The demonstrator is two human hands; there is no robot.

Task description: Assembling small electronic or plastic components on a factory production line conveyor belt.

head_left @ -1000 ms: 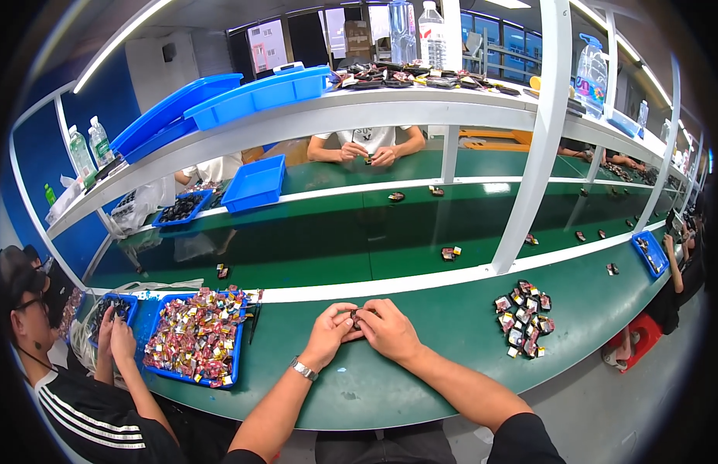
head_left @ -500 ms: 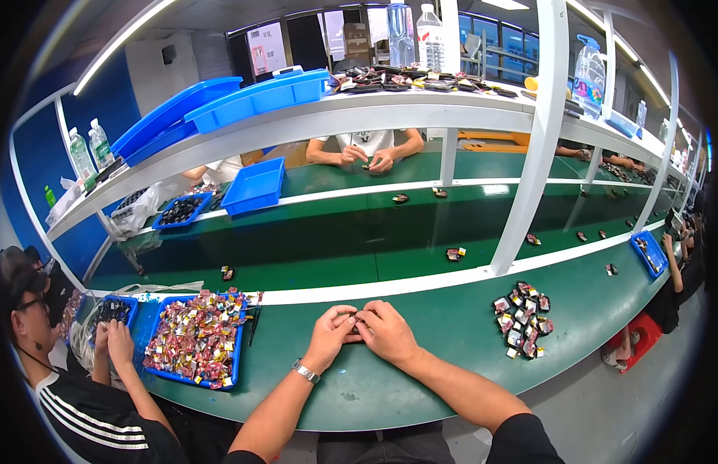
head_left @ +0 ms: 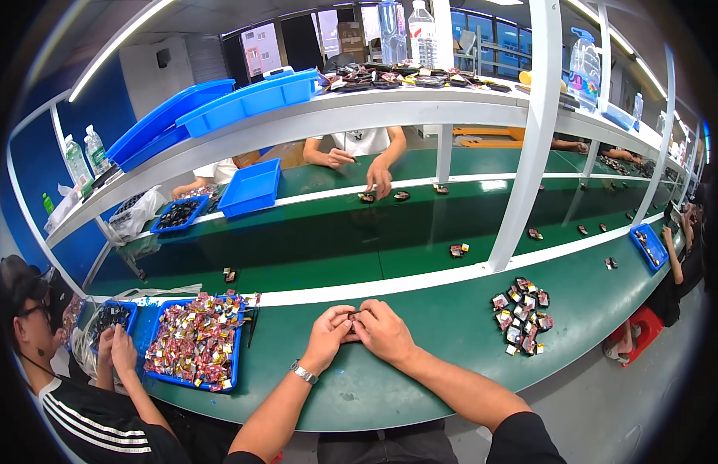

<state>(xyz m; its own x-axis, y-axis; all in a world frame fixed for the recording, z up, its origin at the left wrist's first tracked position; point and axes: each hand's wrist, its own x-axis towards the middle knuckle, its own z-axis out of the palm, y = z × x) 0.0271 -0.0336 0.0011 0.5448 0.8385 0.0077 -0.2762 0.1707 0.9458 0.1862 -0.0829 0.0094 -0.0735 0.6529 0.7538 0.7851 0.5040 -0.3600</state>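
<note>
My left hand [head_left: 328, 340] and my right hand [head_left: 384, 334] meet over the near green worktop, fingers closed together around a small dark part [head_left: 353, 316]. The fingers cover most of it, so its exact kind does not show. Left of my hands, a blue tray [head_left: 234, 363] is heaped with small red, white and yellow pieces [head_left: 193, 340]. To the right lies a loose cluster of small black parts with white, red and yellow bits [head_left: 521, 317].
A white rail [head_left: 320, 295] and a white post [head_left: 521, 170] stand beyond my hands. Behind them, a dark green belt [head_left: 336, 247] carries scattered small parts. At my left, a person [head_left: 81, 402] works by another blue tray; someone sits across the belt.
The person across has reached a hand forward to the belt, where a small part now lies under it. My hands stay in nearly the same place; the view has shifted slightly.
</note>
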